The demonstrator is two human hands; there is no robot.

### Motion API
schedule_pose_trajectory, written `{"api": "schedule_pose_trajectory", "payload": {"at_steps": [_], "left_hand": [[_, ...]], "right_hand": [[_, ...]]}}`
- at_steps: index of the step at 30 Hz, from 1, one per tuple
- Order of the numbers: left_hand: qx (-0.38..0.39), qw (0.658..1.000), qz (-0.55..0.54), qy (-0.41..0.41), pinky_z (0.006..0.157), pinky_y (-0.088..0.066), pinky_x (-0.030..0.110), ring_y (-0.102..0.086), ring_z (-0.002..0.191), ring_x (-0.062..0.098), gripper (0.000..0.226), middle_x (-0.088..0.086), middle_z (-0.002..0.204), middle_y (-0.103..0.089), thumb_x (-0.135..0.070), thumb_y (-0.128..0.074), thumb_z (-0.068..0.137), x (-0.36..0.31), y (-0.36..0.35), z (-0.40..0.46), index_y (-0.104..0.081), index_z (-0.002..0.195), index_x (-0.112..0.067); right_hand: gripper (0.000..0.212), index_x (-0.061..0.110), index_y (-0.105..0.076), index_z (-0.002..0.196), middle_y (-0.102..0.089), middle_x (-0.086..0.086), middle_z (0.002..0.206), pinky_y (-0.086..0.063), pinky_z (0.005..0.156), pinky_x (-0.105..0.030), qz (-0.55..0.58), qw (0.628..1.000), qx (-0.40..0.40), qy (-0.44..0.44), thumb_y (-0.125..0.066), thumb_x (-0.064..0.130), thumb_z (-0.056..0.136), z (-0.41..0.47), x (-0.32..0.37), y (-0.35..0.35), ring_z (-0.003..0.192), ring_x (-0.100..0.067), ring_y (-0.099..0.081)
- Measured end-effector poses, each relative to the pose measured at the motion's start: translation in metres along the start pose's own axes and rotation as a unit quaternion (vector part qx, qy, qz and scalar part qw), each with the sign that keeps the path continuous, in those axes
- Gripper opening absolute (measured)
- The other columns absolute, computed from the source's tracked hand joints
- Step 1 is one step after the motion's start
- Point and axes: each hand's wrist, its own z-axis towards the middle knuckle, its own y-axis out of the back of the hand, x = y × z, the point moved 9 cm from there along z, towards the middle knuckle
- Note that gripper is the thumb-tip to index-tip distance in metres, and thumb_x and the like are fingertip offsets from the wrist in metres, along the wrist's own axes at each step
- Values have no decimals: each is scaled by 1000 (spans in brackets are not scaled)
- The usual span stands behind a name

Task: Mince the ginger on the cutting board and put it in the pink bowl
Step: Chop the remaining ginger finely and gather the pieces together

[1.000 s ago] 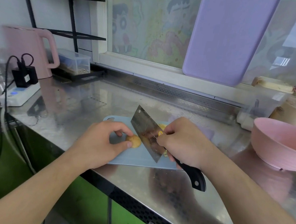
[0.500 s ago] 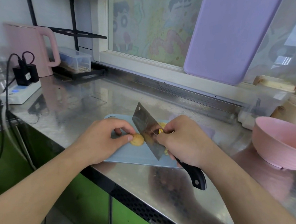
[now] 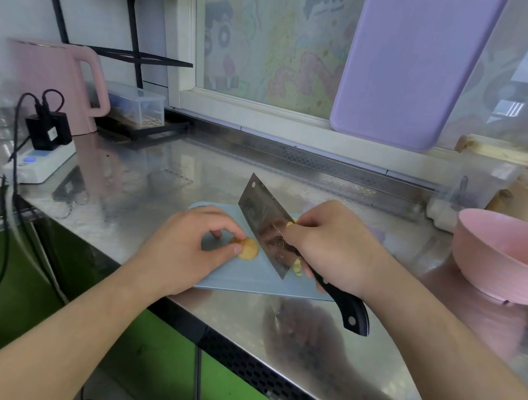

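A small light-blue cutting board (image 3: 244, 281) lies on the steel counter. On it sits a yellow piece of ginger (image 3: 248, 249), pinched between thumb and fingers of my left hand (image 3: 190, 251). My right hand (image 3: 334, 245) grips a cleaver (image 3: 265, 225) by its black handle, blade edge down on the board just right of the ginger. A few cut ginger bits (image 3: 297, 267) lie behind the blade, partly hidden by my right hand. The pink bowl (image 3: 502, 257) stands at the right, its inside not visible.
A pink kettle (image 3: 55, 82), a power strip with plugs (image 3: 40, 159) and a clear box (image 3: 138, 105) under a black rack sit at the back left. A purple board (image 3: 406, 69) leans on the window. Clear containers (image 3: 463, 195) stand behind the bowl. The counter's front edge is close.
The cleaver has shifted slightly left, closer to the ginger piece. My left hand's fingers have curled tighter on the ginger.
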Motion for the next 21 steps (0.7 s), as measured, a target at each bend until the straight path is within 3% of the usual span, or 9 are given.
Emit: {"api": "schedule_pose_trajectory", "payload": {"at_steps": [4, 8, 14, 21], "left_hand": [[-4, 1000, 9, -13, 78, -44, 21, -63, 99, 0, 8, -30, 103, -69, -39, -76, 91, -3, 0, -1, -75, 96, -45], [-2, 1000, 14, -18, 80, -49, 27, -62, 100, -2, 10, -30, 102, -68, -54, -70, 89, -3, -2, -1, -73, 97, -47], [-2, 1000, 8, -13, 84, -53, 37, -63, 100, 1, 3, -28, 101, -69, -47, -72, 92, 0, -3, 0, -73, 93, -48], [-6, 1000, -2, -4, 85, -55, 38, -64, 100, 0, 5, -28, 100, -70, -51, -71, 88, 1, -3, 2, -74, 91, -50]], "right_hand": [[32, -11, -48, 72, -50, -15, 52, -40, 42, -29, -13, 1000, -3, 2, -54, 13, 91, -1, 2, 1, 36, -22, -44], [23, -13, -44, 73, -42, -17, 59, -32, 49, -36, -26, 1000, -1, 3, -52, 7, 82, -1, 4, -2, 46, -21, -37], [27, -11, -43, 70, -41, -17, 59, -31, 51, -37, -36, 999, -6, 3, -53, 10, 85, -3, 5, 0, 46, -21, -36], [33, 5, -48, 60, -45, -18, 54, -33, 46, -33, -56, 998, 3, 17, -56, 13, 91, -6, 11, 2, 36, -21, -36]]}}
